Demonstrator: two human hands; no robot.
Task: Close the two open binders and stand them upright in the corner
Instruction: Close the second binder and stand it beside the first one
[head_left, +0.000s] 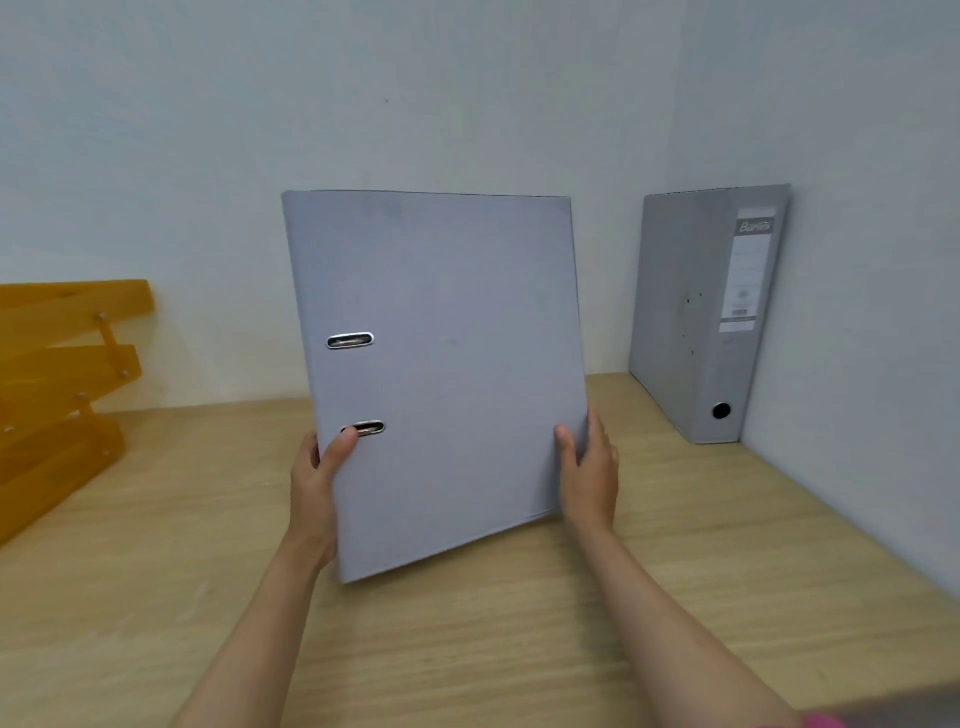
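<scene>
Binder number two (441, 374), closed and grey, is held up off the wooden desk (467, 649), tilted a bit, with the left hand (317, 483) clamped on its spine edge and the right hand (589, 467) gripping the opposite edge. Other grey binder (701, 322) already stands upright in the corner against the right wall, and an orange tray rack (57, 395) sits far left.

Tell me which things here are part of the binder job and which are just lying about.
Part of the job: held binder, closed, gripped by left hand and right hand; standing binder in the corner.
Lying about: orange tray rack on the desk.
</scene>
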